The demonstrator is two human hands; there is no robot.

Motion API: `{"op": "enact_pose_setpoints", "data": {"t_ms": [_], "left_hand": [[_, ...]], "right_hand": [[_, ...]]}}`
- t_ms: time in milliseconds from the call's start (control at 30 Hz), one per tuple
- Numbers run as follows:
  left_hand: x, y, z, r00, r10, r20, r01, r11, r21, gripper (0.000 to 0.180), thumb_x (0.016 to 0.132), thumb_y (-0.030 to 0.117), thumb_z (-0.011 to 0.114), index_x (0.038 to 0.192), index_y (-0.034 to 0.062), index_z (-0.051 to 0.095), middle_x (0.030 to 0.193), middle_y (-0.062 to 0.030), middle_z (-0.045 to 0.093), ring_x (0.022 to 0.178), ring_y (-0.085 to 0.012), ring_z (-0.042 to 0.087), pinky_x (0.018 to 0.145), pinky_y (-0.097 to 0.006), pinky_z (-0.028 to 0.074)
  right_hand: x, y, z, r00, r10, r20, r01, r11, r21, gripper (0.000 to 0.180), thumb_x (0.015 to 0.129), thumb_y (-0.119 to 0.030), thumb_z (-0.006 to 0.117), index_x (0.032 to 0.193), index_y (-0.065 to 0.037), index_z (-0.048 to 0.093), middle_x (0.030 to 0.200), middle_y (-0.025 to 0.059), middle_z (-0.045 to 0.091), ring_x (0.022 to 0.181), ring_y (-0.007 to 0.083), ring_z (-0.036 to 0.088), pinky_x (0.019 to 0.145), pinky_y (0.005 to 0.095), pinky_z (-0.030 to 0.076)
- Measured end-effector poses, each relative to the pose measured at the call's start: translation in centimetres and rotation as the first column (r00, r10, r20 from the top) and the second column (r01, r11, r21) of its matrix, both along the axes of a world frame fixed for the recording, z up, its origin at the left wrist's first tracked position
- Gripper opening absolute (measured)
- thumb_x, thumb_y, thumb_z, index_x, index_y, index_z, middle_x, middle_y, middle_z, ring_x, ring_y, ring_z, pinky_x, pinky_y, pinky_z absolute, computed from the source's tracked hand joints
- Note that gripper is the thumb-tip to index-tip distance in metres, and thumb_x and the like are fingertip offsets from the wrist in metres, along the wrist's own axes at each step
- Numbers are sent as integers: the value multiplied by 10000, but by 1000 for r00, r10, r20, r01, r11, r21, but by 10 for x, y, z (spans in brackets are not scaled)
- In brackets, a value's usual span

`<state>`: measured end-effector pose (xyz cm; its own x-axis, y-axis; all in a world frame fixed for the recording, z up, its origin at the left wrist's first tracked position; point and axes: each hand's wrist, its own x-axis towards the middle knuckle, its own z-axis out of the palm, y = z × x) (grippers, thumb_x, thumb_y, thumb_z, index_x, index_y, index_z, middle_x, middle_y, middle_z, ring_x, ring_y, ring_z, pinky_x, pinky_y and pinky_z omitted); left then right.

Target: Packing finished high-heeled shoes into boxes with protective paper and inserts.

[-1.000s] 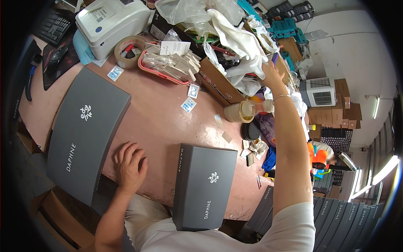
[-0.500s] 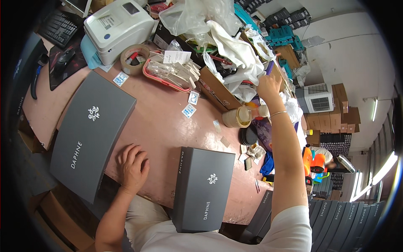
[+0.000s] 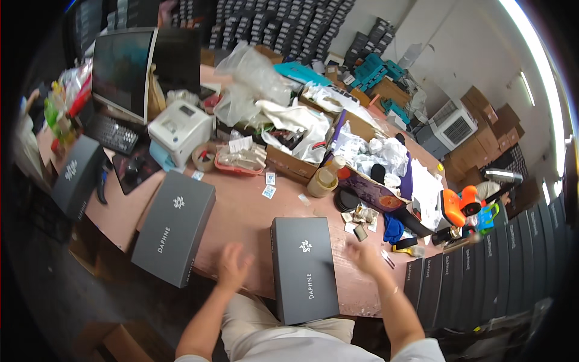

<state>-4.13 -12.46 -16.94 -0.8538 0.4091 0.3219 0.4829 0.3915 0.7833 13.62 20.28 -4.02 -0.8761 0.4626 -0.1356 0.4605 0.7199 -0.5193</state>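
A dark grey shoebox (image 3: 304, 259) with white print lies closed at the table's front edge, between my two hands. My left hand (image 3: 234, 265) hovers just left of it, blurred, with fingers apart and nothing in them. To the right of the box my right hand (image 3: 367, 258) is smeared by motion, so its fingers do not show clearly. Neither hand touches the box. Another grey shoebox (image 3: 175, 226) rests on the table further left, apart from my left hand.
A white label printer (image 3: 180, 130), a tape roll (image 3: 204, 157) and a red-rimmed basket of tags (image 3: 240, 161) stand at the back. Cartons hold white cloth (image 3: 295, 123) and crumpled paper (image 3: 380, 158). Several shoeboxes (image 3: 482, 265) are stacked at right.
My right hand has come back from the far carton to beside the near shoebox. My left hand has lifted off the table and moved toward that box. The view has shifted.
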Motion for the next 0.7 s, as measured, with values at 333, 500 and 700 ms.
{"op": "enact_pose_setpoints", "data": {"t_ms": [333,500,700], "left_hand": [[108,69,80,119,-566,816,-205,790,578,561,858,273,718,1267,-8,457,1209,-145,535,1058,-199,529,947,-359,436],[119,59,85,419,-519,745,23,826,563,516,928,273,627,1334,8,450,1355,-118,470,1238,-214,459,1047,-347,352],[47,-29,121,515,-613,599,164,757,633,665,920,305,630,1460,61,328,1465,-120,389,1336,-248,391,1107,-367,283]], "right_hand": [[134,-63,-43,837,-530,140,176,18,-984,361,930,-343,619,1052,-4,597,1013,83,615,857,172,616,706,314,529],[122,-73,17,640,-767,-54,-64,17,-998,297,910,-286,652,1055,-35,586,865,37,634,751,146,628,699,305,537],[57,-172,14,918,-134,-373,-261,504,-823,517,853,-274,717,1246,-21,495,1041,146,639,913,243,636,817,335,511]]}}
